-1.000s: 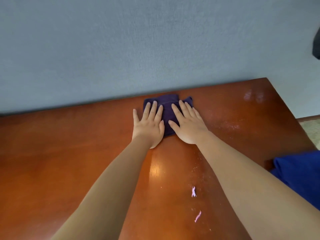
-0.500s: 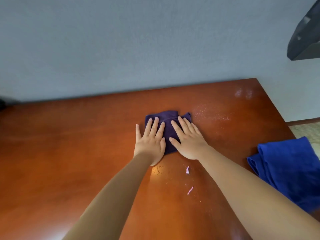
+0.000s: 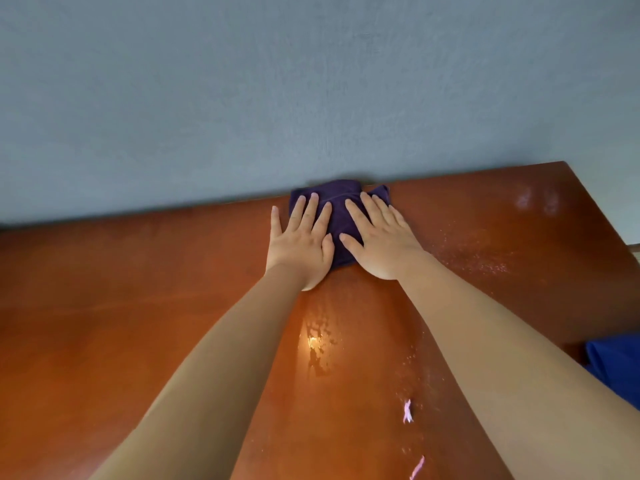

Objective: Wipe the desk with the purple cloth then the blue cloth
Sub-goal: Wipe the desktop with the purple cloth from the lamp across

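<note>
Both hands lay flat on the purple cloth [image 3: 341,216] at the far edge of the table [image 3: 138,306], where the brown top met the grey-blue wall [image 3: 311,81]. The left hand [image 3: 300,242] pressed down with its fingers straight and slightly spread, its little finger off the cloth on the bare wood. The right hand [image 3: 381,240] pressed beside it, fingers straight and angled toward the far left, thumb pointing at the left hand. Neither hand gripped the cloth; they only bore down on it, and the cloth showed between and beyond the fingers, bunched against the wall. The blue cloth [image 3: 616,365] sat at the right edge of the view, well apart from the hands and partly hidden by the right forearm. A wet, shiny streak [image 3: 318,344] lay on the table between the forearms, with pale specks to its right. Two small pink scraps [image 3: 407,411] lay on the near part of the table.
</note>
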A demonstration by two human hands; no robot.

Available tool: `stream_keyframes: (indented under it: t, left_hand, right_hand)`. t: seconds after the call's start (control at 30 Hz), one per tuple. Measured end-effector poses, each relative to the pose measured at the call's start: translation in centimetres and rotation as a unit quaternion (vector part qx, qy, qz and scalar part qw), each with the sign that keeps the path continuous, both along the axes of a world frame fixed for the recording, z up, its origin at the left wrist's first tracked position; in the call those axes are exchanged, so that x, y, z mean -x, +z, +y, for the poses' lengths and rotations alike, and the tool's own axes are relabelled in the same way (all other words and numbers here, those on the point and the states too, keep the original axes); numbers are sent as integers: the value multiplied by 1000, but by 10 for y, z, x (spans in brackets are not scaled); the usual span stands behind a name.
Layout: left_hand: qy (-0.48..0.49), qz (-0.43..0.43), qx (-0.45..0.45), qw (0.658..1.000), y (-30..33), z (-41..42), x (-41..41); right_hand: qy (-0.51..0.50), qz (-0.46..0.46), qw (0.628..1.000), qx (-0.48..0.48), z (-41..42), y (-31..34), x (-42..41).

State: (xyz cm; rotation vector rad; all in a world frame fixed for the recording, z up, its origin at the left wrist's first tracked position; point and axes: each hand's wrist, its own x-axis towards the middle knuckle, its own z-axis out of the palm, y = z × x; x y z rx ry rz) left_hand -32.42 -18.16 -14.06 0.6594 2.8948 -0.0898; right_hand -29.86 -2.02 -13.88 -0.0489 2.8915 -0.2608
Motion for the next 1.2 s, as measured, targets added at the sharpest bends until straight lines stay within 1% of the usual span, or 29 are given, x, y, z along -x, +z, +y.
stream_keyframes:
  t: [0.17, 0.3, 0.67, 0.8, 0.9, 1.03, 1.2]
  left_hand:
    - [6, -2, 1, 1000, 1, 3, 14]
    - [16, -13, 12, 1000, 4, 4, 3]
    - [18, -31, 17, 999, 6, -9, -101]
    - [20, -34, 13, 999, 7, -12, -122]
    - [11, -26, 13, 1000, 5, -12, -119]
    - [-5, -32, 26, 999, 5, -9, -94]
    - [-5, -33, 21, 999, 4, -5, -69]
  right_hand:
    - [1, -3, 1000, -4, 2, 0, 13]
    - [-1, -16, 1000, -1, 2, 3, 3]
    - [12, -41, 999, 4, -10, 7, -96]
    - [15, -59, 998, 2, -13, 8, -117]
    - [14, -52, 999, 3, -11, 7, -114]
    - [2, -56, 998, 6, -11, 7, -96]
    - [-11, -50, 999, 4, -10, 6, -73]
